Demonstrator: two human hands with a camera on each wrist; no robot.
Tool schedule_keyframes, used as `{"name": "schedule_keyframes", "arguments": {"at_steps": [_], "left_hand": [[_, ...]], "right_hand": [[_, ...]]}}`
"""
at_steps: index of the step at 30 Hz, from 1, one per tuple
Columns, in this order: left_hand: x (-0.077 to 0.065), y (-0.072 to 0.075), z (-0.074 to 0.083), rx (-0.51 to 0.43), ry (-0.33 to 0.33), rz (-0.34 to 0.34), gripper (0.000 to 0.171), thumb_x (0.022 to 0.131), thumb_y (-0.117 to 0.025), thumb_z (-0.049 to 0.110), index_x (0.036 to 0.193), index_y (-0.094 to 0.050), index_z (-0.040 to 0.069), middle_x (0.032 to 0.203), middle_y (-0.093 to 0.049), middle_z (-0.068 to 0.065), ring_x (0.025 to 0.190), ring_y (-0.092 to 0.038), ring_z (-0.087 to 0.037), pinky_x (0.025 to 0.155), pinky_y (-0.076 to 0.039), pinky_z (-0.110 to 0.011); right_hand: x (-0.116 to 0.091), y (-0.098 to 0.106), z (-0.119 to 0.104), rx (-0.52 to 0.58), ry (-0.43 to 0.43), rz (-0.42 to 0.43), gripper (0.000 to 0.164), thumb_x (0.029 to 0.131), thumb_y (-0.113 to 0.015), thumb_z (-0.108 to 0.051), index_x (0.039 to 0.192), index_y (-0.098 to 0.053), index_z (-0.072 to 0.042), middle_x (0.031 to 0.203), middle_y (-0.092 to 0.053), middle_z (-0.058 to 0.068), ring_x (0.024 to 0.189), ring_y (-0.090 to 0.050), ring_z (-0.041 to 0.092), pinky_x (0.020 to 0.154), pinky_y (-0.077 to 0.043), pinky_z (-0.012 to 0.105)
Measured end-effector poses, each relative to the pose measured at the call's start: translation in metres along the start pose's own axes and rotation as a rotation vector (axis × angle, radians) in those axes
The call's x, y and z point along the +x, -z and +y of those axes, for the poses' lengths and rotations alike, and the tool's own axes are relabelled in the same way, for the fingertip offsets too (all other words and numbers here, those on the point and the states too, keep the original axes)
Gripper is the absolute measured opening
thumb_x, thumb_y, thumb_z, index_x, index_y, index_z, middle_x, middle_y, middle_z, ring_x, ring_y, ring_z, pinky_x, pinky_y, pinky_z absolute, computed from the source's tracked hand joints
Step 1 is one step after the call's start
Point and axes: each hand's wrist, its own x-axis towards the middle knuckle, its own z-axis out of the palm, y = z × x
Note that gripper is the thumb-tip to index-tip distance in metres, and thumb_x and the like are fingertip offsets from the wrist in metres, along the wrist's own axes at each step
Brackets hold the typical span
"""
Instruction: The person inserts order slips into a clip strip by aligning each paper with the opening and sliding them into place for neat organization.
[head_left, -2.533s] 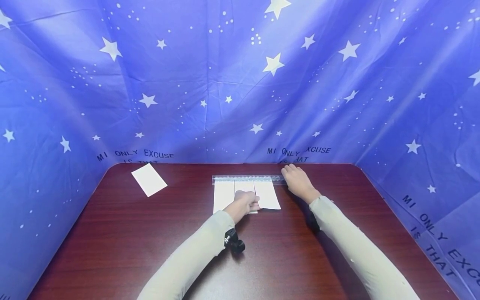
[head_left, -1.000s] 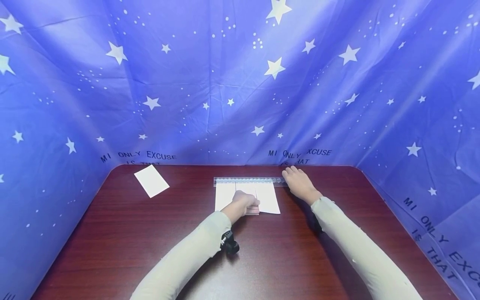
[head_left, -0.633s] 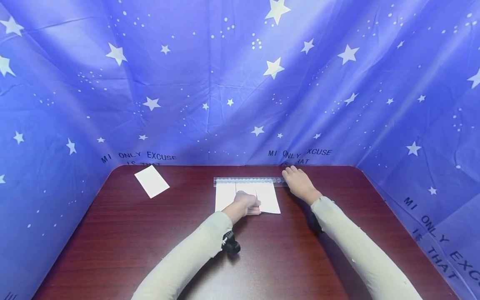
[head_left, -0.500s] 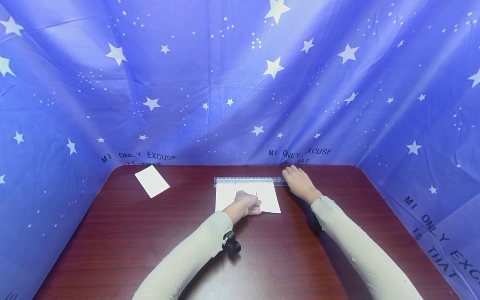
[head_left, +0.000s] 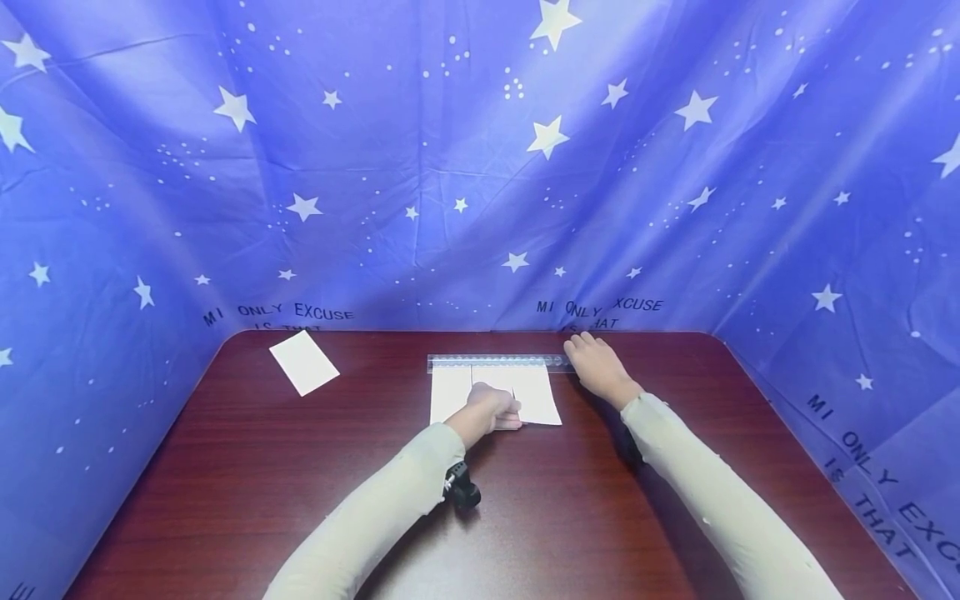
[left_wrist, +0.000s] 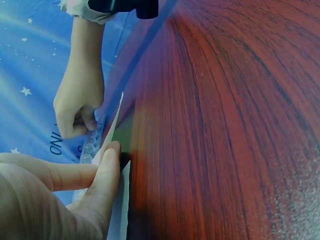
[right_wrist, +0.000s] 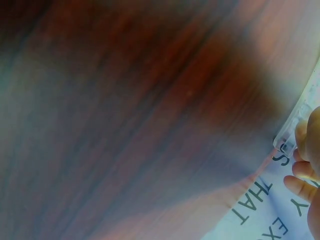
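Note:
In the head view, white paper cards [head_left: 536, 396] lie side by side, their far ends under a clear plastic ruler [head_left: 487, 361]. My left hand [head_left: 491, 407] reaches over the middle card and pinches the near edge of the right card between thumb and fingers. Seen from the left wrist, that card [left_wrist: 116, 117] slants up off the table past my fingertips. My right hand [head_left: 597, 364] grips the ruler's right end with curled fingers. The right wrist view catches the ruler's end [right_wrist: 286, 140] beside my fingertips. Part of the middle card is hidden under my left hand.
Another white card [head_left: 304, 363] lies askew at the table's far left. The dark red wooden table [head_left: 570, 517] ends at a blue star-printed curtain [head_left: 360, 167] behind and on both sides. A black wrist camera [head_left: 462, 487] hangs below my left sleeve.
Since the oldest frame the right card's near edge has come down and slightly towards me, then risen a touch. The head view has shifted slightly. Both hands keep their holds.

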Motion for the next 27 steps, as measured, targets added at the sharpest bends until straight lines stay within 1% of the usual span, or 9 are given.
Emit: {"name": "schedule_keyframes", "arguments": {"at_steps": [3, 9, 13, 16, 18, 22, 25, 27], "left_hand": [[0.0, 0.001, 0.0, -0.002, 0.003, 0.0, 0.031, 0.076, -0.064, -0.015, 0.105, -0.052, -0.014, 0.09, -0.067, -0.029, 0.065, -0.07, -0.029, 0.057, -0.062, -0.03], [-0.001, 0.005, 0.001, -0.016, 0.002, -0.05, 0.03, 0.077, -0.063, -0.014, 0.105, -0.052, -0.014, 0.092, -0.066, -0.031, 0.077, -0.07, -0.036, 0.059, -0.062, -0.031], [-0.003, 0.007, 0.002, 0.014, -0.009, -0.068, 0.024, 0.078, -0.063, -0.012, 0.101, -0.055, -0.014, 0.091, -0.067, -0.03, 0.078, -0.069, -0.036, 0.06, -0.062, -0.032], [-0.006, 0.007, 0.004, 0.077, -0.028, -0.067, 0.02, 0.078, -0.062, -0.011, 0.097, -0.057, -0.015, 0.088, -0.068, -0.028, 0.075, -0.07, -0.035, 0.061, -0.062, -0.031], [-0.008, 0.007, 0.005, 0.139, -0.038, -0.077, 0.015, 0.078, -0.061, -0.011, 0.093, -0.06, -0.014, 0.086, -0.069, -0.026, 0.072, -0.07, -0.032, 0.06, -0.062, -0.03], [-0.012, 0.009, 0.009, 0.262, -0.064, -0.108, 0.006, 0.076, -0.058, -0.009, 0.08, -0.063, -0.009, 0.08, -0.07, -0.024, 0.061, -0.07, -0.026, 0.056, -0.061, -0.028], [-0.014, 0.011, 0.012, 0.364, -0.079, -0.115, 0.007, 0.075, -0.058, -0.005, 0.074, -0.065, -0.007, 0.074, -0.07, -0.021, 0.057, -0.069, -0.023, 0.055, -0.061, -0.029], [-0.015, 0.013, 0.014, 0.443, -0.099, -0.115, 0.009, 0.075, -0.058, -0.002, 0.074, -0.066, -0.006, 0.072, -0.07, -0.019, 0.057, -0.069, -0.024, 0.056, -0.061, -0.03]], "right_hand": [[0.001, 0.0, 0.0, -0.006, 0.004, 0.002, 0.032, 0.068, -0.07, 0.005, 0.097, -0.056, 0.0, 0.098, -0.059, 0.014, 0.095, -0.052, 0.031, 0.08, -0.053, 0.045], [0.001, 0.0, 0.0, -0.013, 0.003, -0.006, 0.033, 0.068, -0.071, 0.004, 0.098, -0.056, 0.0, 0.099, -0.059, 0.015, 0.095, -0.051, 0.031, 0.08, -0.053, 0.044], [0.001, -0.001, -0.001, -0.009, -0.001, -0.013, 0.034, 0.068, -0.072, 0.004, 0.098, -0.056, 0.001, 0.098, -0.059, 0.014, 0.095, -0.051, 0.031, 0.08, -0.053, 0.045], [0.001, 0.0, -0.001, -0.006, -0.002, -0.017, 0.035, 0.067, -0.072, 0.003, 0.098, -0.056, 0.0, 0.098, -0.058, 0.014, 0.095, -0.051, 0.031, 0.081, -0.053, 0.045], [0.001, 0.0, 0.0, -0.007, -0.002, -0.018, 0.035, 0.067, -0.073, 0.003, 0.098, -0.056, 0.0, 0.099, -0.058, 0.014, 0.095, -0.051, 0.031, 0.081, -0.053, 0.045], [0.001, 0.0, 0.0, -0.009, 0.0, -0.009, 0.036, 0.066, -0.073, 0.003, 0.098, -0.056, 0.0, 0.099, -0.058, 0.015, 0.096, -0.051, 0.032, 0.081, -0.052, 0.045], [0.0, -0.001, 0.0, -0.006, 0.001, -0.003, 0.035, 0.066, -0.072, 0.004, 0.097, -0.056, 0.0, 0.098, -0.058, 0.015, 0.095, -0.051, 0.032, 0.08, -0.052, 0.045], [-0.001, -0.002, 0.0, -0.005, 0.004, 0.002, 0.033, 0.067, -0.071, 0.005, 0.097, -0.056, 0.0, 0.097, -0.058, 0.015, 0.094, -0.051, 0.032, 0.079, -0.052, 0.045]]}}
